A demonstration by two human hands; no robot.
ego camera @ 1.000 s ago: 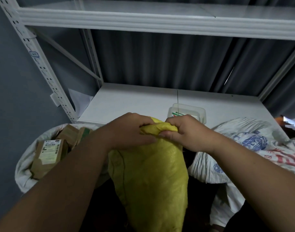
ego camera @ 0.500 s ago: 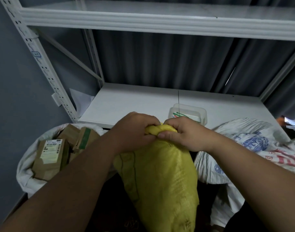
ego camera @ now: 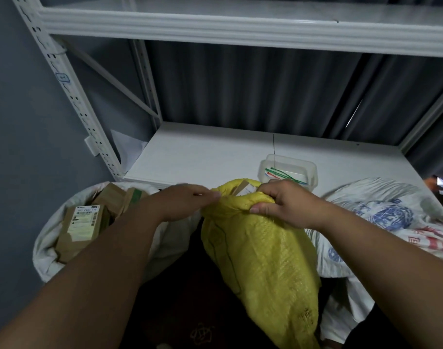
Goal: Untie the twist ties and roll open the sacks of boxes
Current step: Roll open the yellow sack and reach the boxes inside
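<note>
Yellow woven plastic sack [ego camera: 260, 260] stands upright between 2 white sacks, mouth parted, corner of cardboard box [ego camera: 243, 188] showing inside. Right hand [ego camera: 288, 205] grips bunched rim, fingers curled over fabric. Left hand [ego camera: 182, 202] pinches opposite edge of rim; hands apart. Open white sack [ego camera: 46, 245] at left holds brown labelled cardboard boxes [ego camera: 83, 227]. White printed sack [ego camera: 381, 222] lies at right. Clear plastic tub [ego camera: 288, 170] of coloured ties sits on white metal shelf [ego camera: 202, 157] behind.

Head-worn view — looking forward and down, close over the hands.
</note>
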